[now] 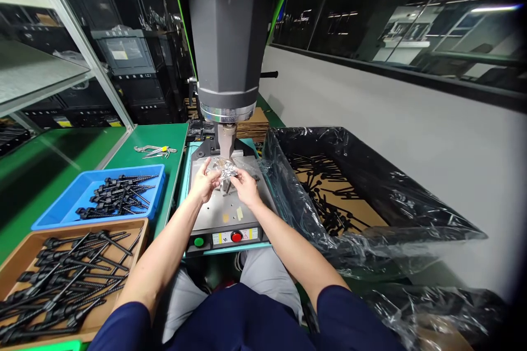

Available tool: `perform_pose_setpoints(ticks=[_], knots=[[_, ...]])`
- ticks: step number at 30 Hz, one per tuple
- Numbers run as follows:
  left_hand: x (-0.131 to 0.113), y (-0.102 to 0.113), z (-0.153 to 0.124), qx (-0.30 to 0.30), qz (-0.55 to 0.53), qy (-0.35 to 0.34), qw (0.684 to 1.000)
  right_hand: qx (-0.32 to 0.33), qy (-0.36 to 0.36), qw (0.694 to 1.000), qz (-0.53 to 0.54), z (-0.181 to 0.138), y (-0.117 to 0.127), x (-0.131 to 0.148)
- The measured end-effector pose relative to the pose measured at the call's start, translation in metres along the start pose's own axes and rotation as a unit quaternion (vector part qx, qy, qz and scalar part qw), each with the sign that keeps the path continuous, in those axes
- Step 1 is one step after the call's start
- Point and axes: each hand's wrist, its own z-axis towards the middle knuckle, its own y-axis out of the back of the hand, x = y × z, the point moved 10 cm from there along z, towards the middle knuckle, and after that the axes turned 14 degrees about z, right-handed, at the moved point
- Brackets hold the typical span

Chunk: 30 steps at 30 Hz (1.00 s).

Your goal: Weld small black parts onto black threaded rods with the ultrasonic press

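Observation:
Both hands meet over the grey base plate (224,211) of a press machine, right under its metal horn (226,141). My left hand (205,182) and my right hand (246,186) each pinch a side of a small crumpled piece of clear plastic film (224,167). The fingers are closed on the film. Whatever lies inside or beneath the film is hidden.
A blue tray (66,205) and a brown tray (24,252) at left hold several black rods. A plastic-lined cardboard box (362,175) with black parts stands at right. Green (199,241) and red (236,236) buttons sit on the machine front. Metal tools (155,151) lie on the green bench.

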Motion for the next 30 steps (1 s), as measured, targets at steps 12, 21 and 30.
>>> perform_pose_setpoints(ticks=[12,21,30], knots=[[-0.006,-0.002,0.022,-0.003,-0.008,0.008,1.0,-0.075,0.014,0.99,-0.123,0.062,-0.001,0.008],[0.002,0.008,0.021,-0.018,0.015,0.005,1.0,-0.035,-0.017,0.999,-0.021,0.071,-0.001,-0.012],[0.006,0.006,0.015,-0.008,0.035,-0.017,0.999,-0.084,-0.022,0.994,0.064,0.062,-0.003,-0.024]])
